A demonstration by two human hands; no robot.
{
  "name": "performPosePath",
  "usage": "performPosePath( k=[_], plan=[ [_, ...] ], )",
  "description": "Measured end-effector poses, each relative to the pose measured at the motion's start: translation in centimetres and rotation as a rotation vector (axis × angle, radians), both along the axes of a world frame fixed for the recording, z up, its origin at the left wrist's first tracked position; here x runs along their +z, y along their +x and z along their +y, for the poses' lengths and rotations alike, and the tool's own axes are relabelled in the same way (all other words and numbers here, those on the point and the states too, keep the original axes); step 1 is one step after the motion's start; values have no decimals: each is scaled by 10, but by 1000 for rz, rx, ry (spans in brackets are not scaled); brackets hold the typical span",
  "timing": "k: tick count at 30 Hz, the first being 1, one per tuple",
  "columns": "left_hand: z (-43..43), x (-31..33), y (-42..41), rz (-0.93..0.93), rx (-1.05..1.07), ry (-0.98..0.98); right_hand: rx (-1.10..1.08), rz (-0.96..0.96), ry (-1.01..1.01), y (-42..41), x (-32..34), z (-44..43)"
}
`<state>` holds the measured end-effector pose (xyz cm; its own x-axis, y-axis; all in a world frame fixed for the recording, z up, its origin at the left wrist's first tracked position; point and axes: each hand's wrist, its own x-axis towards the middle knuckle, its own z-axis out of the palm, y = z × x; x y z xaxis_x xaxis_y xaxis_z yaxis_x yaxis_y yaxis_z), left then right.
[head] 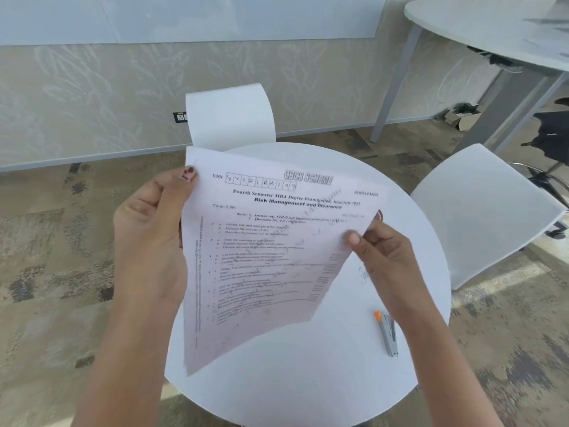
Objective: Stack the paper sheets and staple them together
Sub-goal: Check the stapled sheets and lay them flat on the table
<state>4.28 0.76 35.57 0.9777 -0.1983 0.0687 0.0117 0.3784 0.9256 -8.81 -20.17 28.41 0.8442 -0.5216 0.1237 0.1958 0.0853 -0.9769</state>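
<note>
I hold printed paper sheets up in the air above a round white table, tilted, with the exam text facing me. My left hand grips their left edge, thumb on the top corner. My right hand pinches the right edge between thumb and fingers. How many sheets are in the bundle I cannot tell. A small grey stapler with an orange tip lies flat on the table at the right, just below my right wrist, touched by neither hand.
A white chair stands behind the table and another white chair to its right. A larger table with grey legs is at the back right. Patterned carpet surrounds the table.
</note>
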Motion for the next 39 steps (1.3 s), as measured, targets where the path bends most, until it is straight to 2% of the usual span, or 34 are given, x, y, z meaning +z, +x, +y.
performPosePath(
  k=[3,6,14,19,25,29,34,39],
  plan=[
    [-3,-3,0,-16,5,-56,55,57,54,3,-11,11],
    [-5,-12,1,-60,28,-54,-1,87,89,6,-23,19],
    [-16,-59,4,-278,-63,351,-226,-34,134,19,-29,25],
    [-25,-100,-3,-225,-45,456,-283,-10,98,31,-61,27],
    [-19,-152,-2,-173,-15,534,-316,140,98,33,-115,32],
    [-15,-178,-5,-109,-18,584,-292,309,64,26,-147,35],
    [-12,-202,-8,-63,-43,651,-255,467,-39,22,-176,38],
    [-16,-214,-9,4,-151,717,-286,498,-142,30,-179,40]
  ],
)
